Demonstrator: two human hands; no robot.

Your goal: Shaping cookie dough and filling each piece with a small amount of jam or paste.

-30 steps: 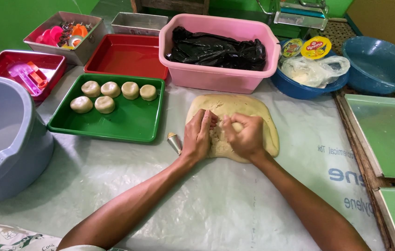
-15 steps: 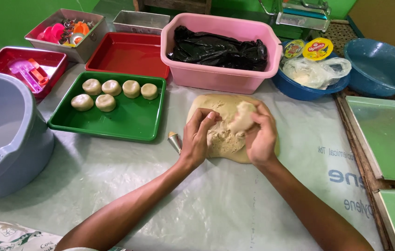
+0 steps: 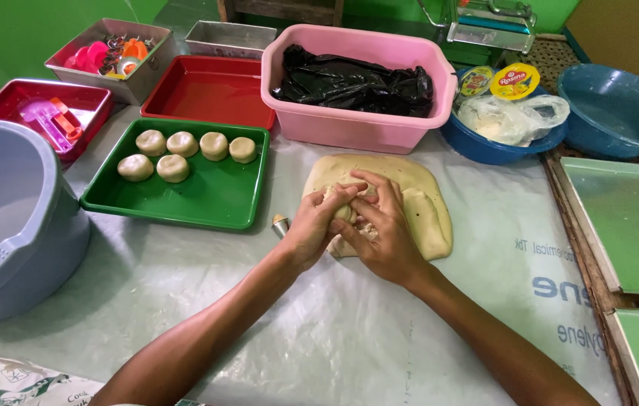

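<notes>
green tray: left of centre, holding six round dough balls in two rows
red tray: behind the green one
pink tub: at the back, with a black plastic bag inside
grey bucket: at the left edge
small metal nozzle: just beside the green tray's right corner
blue bowls: back right, one with a clear bag and a yellow lid
grey box: back left, with colourful cutters

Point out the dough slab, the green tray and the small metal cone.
dough slab [image 3: 428,214], head view, bare right part.
green tray [image 3: 206,197], head view, bare floor.
small metal cone [image 3: 280,224], head view, its body.
</notes>
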